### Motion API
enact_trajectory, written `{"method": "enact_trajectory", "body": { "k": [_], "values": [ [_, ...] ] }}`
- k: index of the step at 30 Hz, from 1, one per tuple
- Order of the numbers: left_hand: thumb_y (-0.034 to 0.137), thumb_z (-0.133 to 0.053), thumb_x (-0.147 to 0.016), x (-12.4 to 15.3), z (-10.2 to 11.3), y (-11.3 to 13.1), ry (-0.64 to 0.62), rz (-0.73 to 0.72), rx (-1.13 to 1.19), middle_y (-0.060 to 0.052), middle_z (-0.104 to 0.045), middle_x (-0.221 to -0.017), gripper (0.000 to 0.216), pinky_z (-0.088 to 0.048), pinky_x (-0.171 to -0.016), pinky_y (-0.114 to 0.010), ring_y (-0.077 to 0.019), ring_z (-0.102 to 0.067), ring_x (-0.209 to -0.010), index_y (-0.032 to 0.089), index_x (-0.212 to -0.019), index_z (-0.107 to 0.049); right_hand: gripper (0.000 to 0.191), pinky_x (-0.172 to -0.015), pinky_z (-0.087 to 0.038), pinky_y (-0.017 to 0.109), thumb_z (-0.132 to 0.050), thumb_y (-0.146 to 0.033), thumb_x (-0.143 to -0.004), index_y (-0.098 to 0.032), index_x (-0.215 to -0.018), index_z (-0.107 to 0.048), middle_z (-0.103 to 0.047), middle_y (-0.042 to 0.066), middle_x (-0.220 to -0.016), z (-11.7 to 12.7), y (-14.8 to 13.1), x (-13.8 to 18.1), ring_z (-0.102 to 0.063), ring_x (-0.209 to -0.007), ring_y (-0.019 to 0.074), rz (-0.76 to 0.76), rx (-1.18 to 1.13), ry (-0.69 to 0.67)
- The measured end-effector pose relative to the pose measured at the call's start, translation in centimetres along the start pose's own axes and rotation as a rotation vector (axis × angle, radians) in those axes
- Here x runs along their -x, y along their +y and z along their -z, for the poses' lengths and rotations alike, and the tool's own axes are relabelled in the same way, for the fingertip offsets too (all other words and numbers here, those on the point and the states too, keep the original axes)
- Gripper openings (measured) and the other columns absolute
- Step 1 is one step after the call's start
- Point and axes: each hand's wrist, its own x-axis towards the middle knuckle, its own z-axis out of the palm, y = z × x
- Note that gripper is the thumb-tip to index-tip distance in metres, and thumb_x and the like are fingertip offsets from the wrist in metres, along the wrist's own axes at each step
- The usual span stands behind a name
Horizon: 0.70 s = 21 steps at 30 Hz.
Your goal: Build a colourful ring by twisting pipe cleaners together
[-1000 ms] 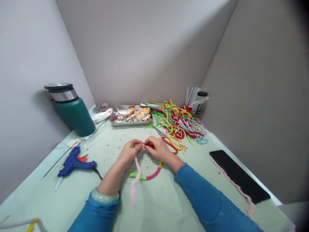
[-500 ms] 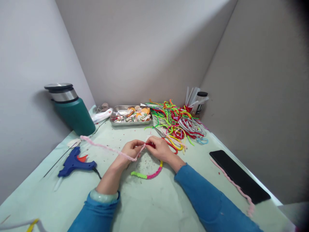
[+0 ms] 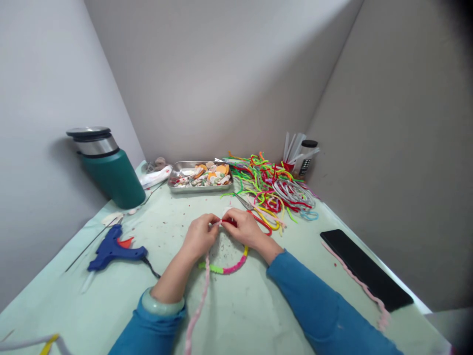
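Note:
My left hand (image 3: 202, 235) pinches a pale pink pipe cleaner (image 3: 201, 301); its long end hangs down towards the table's front. Close beside it, my right hand (image 3: 242, 227) is closed on the red stretch of a curved, multicoloured strip. From under that hand the strip curves round through yellow, magenta (image 3: 235, 267) and lime green. Between the fingertips the pink pipe cleaner meets the red stretch; the exact join is too small to make out. Orange and yellow-handled scissors (image 3: 261, 221) lie just beyond my right hand.
A blue glue gun (image 3: 117, 251) and a green bottle (image 3: 111, 175) stand left. At the back are a metal tray (image 3: 199, 188) of small pieces and a heap of pipe cleaners (image 3: 262, 180). A black phone-like slab (image 3: 365, 271) lies right, a pink pipe cleaner (image 3: 354, 277) along it.
The free end of the pink pipe cleaner has swung from the left, over my left wrist, down to the table's front. My left hand has turned; my right hand has barely moved.

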Motion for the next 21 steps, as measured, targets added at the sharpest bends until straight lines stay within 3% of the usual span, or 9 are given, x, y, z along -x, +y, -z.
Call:
{"method": "enact_trajectory", "body": {
  "k": [7,13,21],
  "values": [
    [0.024,-0.050,-0.076,0.27,-0.10,0.33,0.008,-0.044,-0.061,-0.003,-0.067,-0.081,0.021,-0.038,-0.064,-0.024,-0.0160,-0.058,-0.071,0.021,-0.092,-0.063,0.005,-0.064,-0.036,0.024,-0.055,-0.013,-0.078,-0.018,-0.077,-0.057,-0.058,0.001,-0.076,-0.08,-0.02,0.09,-0.052,-0.072,0.0132,0.014,0.010,-0.028],
    [0.022,-0.046,-0.079,0.18,-0.02,0.37,-0.019,-0.023,-0.073,-0.005,-0.068,-0.078,0.022,-0.037,-0.066,-0.025,-0.0167,-0.059,-0.071,0.020,-0.085,-0.067,0.005,-0.066,-0.037,0.024,-0.056,-0.014,-0.078,-0.018,-0.079,-0.058,-0.059,0.002,-0.077,-0.13,0.21,0.09,-0.053,-0.073,0.0138,-0.004,0.009,-0.041],
    [0.031,-0.045,-0.079,0.05,-0.18,-0.17,-0.057,0.078,0.158,0.001,-0.051,-0.041,0.024,-0.033,-0.053,-0.024,-0.0138,-0.048,-0.045,0.019,-0.071,-0.066,0.006,-0.066,-0.038,0.024,-0.055,-0.014,-0.079,-0.018,-0.080,-0.059,-0.060,0.002,-0.078,0.03,0.01,0.17,-0.054,-0.073,0.0135,0.010,0.011,-0.060]
  ]
}}
